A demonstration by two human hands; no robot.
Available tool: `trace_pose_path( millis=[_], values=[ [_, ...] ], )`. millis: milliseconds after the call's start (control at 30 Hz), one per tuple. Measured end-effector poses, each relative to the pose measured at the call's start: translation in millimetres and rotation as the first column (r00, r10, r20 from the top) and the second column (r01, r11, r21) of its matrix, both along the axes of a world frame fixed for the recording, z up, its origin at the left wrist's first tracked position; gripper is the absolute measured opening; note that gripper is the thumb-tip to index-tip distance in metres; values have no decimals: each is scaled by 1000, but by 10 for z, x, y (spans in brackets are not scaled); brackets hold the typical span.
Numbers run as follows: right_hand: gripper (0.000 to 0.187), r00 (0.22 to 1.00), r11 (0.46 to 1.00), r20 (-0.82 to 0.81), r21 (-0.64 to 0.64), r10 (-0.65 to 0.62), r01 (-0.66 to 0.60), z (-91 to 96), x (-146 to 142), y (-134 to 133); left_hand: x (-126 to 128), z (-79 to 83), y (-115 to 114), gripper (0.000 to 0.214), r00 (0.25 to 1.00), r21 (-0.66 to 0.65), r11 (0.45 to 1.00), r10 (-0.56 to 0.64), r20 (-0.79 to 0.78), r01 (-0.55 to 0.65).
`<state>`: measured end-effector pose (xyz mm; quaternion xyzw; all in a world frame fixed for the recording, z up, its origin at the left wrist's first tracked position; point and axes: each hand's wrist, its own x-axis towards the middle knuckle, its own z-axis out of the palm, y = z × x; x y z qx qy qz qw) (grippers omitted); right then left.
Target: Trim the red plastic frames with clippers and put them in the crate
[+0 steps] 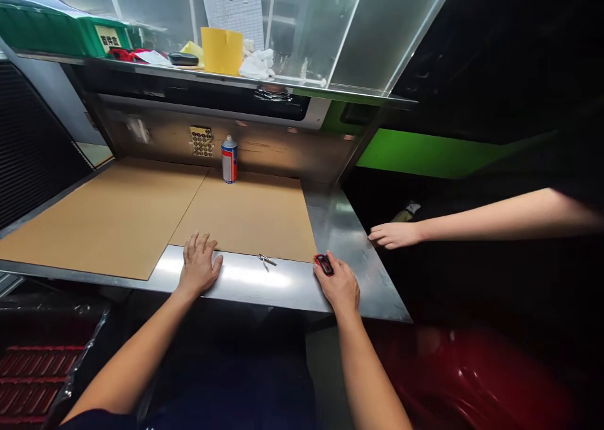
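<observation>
My left hand [201, 266] lies flat with its fingers spread, fingertips over the front edge of the right cardboard sheet [250, 216] and palm over the bare metal bench top [226, 288]. At that sheet's front right corner, my right hand [340, 283] is closed on a small red-and-black tool [324, 264]; the fingers partly cover it, and its exact kind is unclear. Between my hands a small shiny metal tool [267, 261] sits at the sheet's front edge. A second cardboard sheet [104, 216] meets the first on the left and reaches nearer to me.
A spray can [229, 159] stands upright at the back of the cardboard. Another person's hand [394, 235] touches the bench's right edge. The shelf above holds a green bin [61, 34], a yellow roll [221, 51] and crumpled white tissue [257, 64]. A red crate [38, 380] is below left.
</observation>
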<state>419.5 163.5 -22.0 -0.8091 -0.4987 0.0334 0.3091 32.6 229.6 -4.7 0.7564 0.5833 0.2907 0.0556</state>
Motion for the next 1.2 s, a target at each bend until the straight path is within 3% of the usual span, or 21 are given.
trace_pose_path(
  millis=[167, 233, 300, 367, 433, 500, 567, 633, 700, 800, 933, 1033, 1200],
  values=[
    [86, 962, 970, -172, 77, -214, 230, 105, 29, 9, -82, 28, -65, 28, 928, 6, 982, -183, 325, 191],
    [86, 955, 967, -224, 118, -197, 227, 166, -149, -35, -9, 35, -190, 28, 894, -1, 973, -213, 394, 232],
    [80, 964, 977, -249, 163, -91, 135, 215, -495, -119, 173, 55, -374, 37, 820, -62, 950, -232, 524, 308],
    [69, 965, 975, -242, 217, 97, -44, 254, -953, -214, 424, 105, -570, 54, 504, -219, 830, -84, 860, 513],
    [67, 904, 865, -108, 356, 413, -353, 293, -1402, -288, 664, 191, -720, 67, 238, -280, 700, 160, 958, 657],
    [69, 849, 760, 66, 414, 525, -502, 340, -1725, -339, 812, 296, -790, 68, 85, -289, 673, 320, 944, 681],
    [82, 803, 709, 123, 405, 584, -577, 397, -1869, -390, 830, 399, -794, 60, 16, -352, 664, 456, 890, 659],
    [95, 735, 682, 11, 365, 678, -634, 468, -1869, -459, 738, 484, -789, 51, -12, -431, 612, 584, 812, 663],
    [99, 630, 669, -234, 346, 741, -658, 547, -1805, -539, 596, 544, -820, 41, -37, -439, 558, 646, 762, 704],
    [85, 441, 686, -558, 371, 703, -626, 635, -1750, -634, 433, 579, -933, 27, -72, -370, 509, 656, 751, 778],
    [76, 246, 685, -735, 381, 632, -621, 633, -1832, -709, 386, 517, -1046, 29, -37, -414, 457, 705, 708, 788],
    [76, 261, 721, -745, 395, 614, -569, 651, -1886, -749, 377, 466, -1061, 33, 15, -448, 422, 715, 699, 788],
    [68, 535, 716, -489, 347, 689, -605, 856, -1804, -779, 312, 504, -1054, 35, 92, -479, 410, 679, 728, 776]
  ],
)
